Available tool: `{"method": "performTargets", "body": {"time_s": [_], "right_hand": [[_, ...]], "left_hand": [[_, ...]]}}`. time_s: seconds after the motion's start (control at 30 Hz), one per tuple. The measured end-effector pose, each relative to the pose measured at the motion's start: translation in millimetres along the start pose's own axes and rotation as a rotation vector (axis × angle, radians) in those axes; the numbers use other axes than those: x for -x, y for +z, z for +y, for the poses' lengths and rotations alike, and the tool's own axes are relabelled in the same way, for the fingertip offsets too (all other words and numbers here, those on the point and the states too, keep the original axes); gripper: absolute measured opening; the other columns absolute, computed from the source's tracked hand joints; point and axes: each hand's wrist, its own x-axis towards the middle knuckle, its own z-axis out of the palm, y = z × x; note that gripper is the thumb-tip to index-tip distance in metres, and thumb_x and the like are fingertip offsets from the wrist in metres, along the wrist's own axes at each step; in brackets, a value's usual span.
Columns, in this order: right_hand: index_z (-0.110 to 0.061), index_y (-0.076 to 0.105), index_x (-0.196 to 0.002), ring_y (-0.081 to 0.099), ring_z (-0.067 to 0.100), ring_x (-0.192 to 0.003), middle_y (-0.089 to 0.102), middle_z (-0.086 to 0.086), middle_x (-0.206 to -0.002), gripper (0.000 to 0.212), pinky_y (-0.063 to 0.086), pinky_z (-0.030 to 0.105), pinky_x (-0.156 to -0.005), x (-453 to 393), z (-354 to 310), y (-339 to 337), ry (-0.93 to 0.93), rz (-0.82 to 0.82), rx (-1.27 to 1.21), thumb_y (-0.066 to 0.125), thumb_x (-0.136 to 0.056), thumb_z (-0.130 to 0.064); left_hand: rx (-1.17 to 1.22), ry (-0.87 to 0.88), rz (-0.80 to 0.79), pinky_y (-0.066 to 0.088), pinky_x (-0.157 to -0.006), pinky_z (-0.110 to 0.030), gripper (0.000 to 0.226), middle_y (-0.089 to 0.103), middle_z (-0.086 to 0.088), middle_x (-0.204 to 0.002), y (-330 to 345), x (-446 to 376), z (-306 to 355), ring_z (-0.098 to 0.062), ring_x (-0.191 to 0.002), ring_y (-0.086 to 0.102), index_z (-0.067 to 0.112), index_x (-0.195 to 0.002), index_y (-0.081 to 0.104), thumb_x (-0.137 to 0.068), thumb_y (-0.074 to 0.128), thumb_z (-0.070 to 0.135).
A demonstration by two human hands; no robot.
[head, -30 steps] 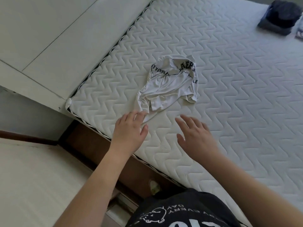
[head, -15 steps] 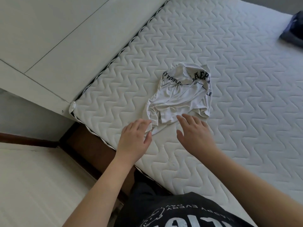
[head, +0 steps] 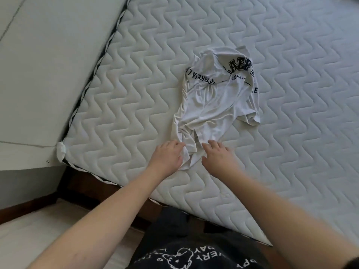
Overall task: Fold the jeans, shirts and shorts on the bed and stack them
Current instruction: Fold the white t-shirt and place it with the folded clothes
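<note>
A crumpled white shirt [head: 217, 101] with dark printed lettering lies bunched on the quilted white mattress [head: 291, 133], near its front left corner. My left hand [head: 167, 158] lies at the shirt's near edge, fingers extended and touching the cloth on its left side. My right hand [head: 218, 156] reaches the same hem from the right, fingers straight, fingertips on the fabric. Neither hand has the cloth gripped as far as I can see.
The mattress edge [head: 136, 191] runs diagonally just in front of my body, with a dark bed frame under it. A pale headboard panel [head: 48, 74] stands along the left side. Light floor [head: 38, 230] shows at the lower left.
Both hands have moved forward onto the shirt's near hem. The view has shifted closer, and the dark pile at the far right has left the frame.
</note>
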Motion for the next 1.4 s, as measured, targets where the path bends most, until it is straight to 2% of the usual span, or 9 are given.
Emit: {"method": "performTargets", "body": {"time_s": [0.27, 0.43, 0.5, 0.63, 0.87, 1.03, 1.17, 1.27, 1.4], "right_hand": [[-0.027, 0.013, -0.154, 0.02, 0.028, -0.146, 0.003, 0.003, -0.165, 0.059, 0.023, 0.045, -0.114, -59.6, 13.7, 57.4, 0.097, -0.262, -0.059, 0.036, -0.099, -0.026], [-0.034, 0.01, -0.155, 0.02, 0.036, -0.145, -0.01, 0.02, -0.162, 0.063, 0.023, 0.045, -0.115, -95.4, 21.3, 79.6, 0.182, -0.305, -0.085, 0.036, -0.1, -0.017], [-0.038, 0.008, -0.155, 0.019, 0.039, -0.145, -0.014, 0.023, -0.16, 0.067, 0.023, 0.044, -0.115, -108.4, 22.4, 87.1, 0.207, -0.332, -0.114, 0.037, -0.099, -0.013], [-0.038, 0.016, -0.151, 0.023, 0.044, -0.141, -0.005, 0.027, -0.159, 0.062, 0.024, 0.045, -0.113, -127.3, 20.9, 98.1, 0.243, -0.324, -0.134, 0.038, -0.098, -0.014], [-0.009, 0.031, -0.148, 0.039, 0.029, -0.134, 0.027, 0.008, -0.155, 0.056, 0.035, 0.039, -0.103, -132.4, 39.8, 95.5, 0.353, -0.141, -0.465, 0.048, -0.098, -0.027], [-0.017, 0.063, -0.124, 0.06, 0.017, -0.094, 0.065, 0.002, -0.109, 0.044, 0.043, 0.029, -0.079, -95.4, 69.7, 87.7, 0.594, 0.215, -1.127, 0.068, -0.089, -0.042], [-0.019, 0.07, -0.097, 0.063, 0.018, -0.088, 0.066, 0.004, -0.098, 0.018, 0.048, 0.027, -0.071, -67.8, 87.9, 91.8, 0.752, 0.436, -1.37, 0.074, -0.084, -0.031], [-0.018, 0.06, -0.107, 0.061, 0.018, -0.089, 0.059, 0.003, -0.104, 0.022, 0.056, 0.036, -0.083, -50.7, 95.6, 96.1, 0.726, 0.408, -1.549, 0.071, -0.088, -0.022], [-0.023, 0.044, -0.137, 0.06, 0.023, -0.1, 0.053, -0.001, -0.104, 0.048, 0.053, 0.038, -0.09, -28.4, 112.8, 99.9, 0.678, 0.365, -1.624, 0.064, -0.093, -0.02]], "left_hand": [[-0.123, 0.062, -0.276, 0.041, -0.097, -0.041, 0.046, 0.048, -0.01, -0.139, 59.2, -64.0, -10.7, -0.03, -0.124, 0.047, 0.022, -0.142, 0.04, -0.097, 0.041, 0.029], [-0.088, -0.015, -0.463, 0.031, -0.108, -0.046, 0.068, 0.006, -0.03, -0.156, 103.3, -79.1, -21.0, -0.044, -0.136, 0.032, 0.054, -0.149, 0.003, -0.099, 0.043, 0.033], [-0.06, -0.069, -0.496, 0.031, -0.108, -0.045, 0.07, 0.007, -0.031, -0.155, 115.2, -85.7, -21.6, -0.044, -0.135, 0.033, 0.059, -0.146, -0.003, -0.1, 0.042, 0.032], [0.083, -0.158, -0.525, 0.03, -0.109, -0.046, 0.077, 0.017, -0.018, -0.156, 133.1, -95.0, -24.1, -0.039, -0.136, 0.036, 0.041, -0.153, -0.006, -0.097, 0.046, 0.031], [0.464, -0.356, -0.18, 0.033, -0.111, -0.036, 0.073, 0.028, -0.01, -0.156, 132.7, -93.2, -28.8, -0.029, -0.136, 0.04, 0.008, -0.151, 0.026, -0.09, 0.063, 0.021], [0.846, -0.56, 0.128, 0.037, -0.098, -0.025, 0.088, 0.037, -0.001, -0.141, 125.9, -75.8, -22.3, -0.015, -0.121, 0.046, 0.014, -0.148, 0.031, -0.076, 0.082, 0.018], [0.994, -0.679, 0.313, 0.046, -0.083, -0.022, 0.048, 0.059, 0.008, -0.111, 124.9, -69.0, -10.5, -0.012, -0.101, 0.061, 0.019, -0.124, 0.057, -0.081, 0.079, 0.021], [0.934, -0.651, 0.397, 0.05, -0.072, -0.022, 0.006, 0.064, 0.013, -0.073, 122.7, -65.5, 1.4, -0.014, -0.079, 0.068, 0.019, -0.091, 0.063, -0.09, 0.068, 0.019], [0.982, -0.605, 0.379, 0.047, -0.078, -0.021, 0.014, 0.065, 0.0, -0.096, 116.3, -63.3, 22.1, -0.02, -0.094, 0.064, 0.013, -0.108, 0.057, -0.099, 0.054, 0.024]]}}
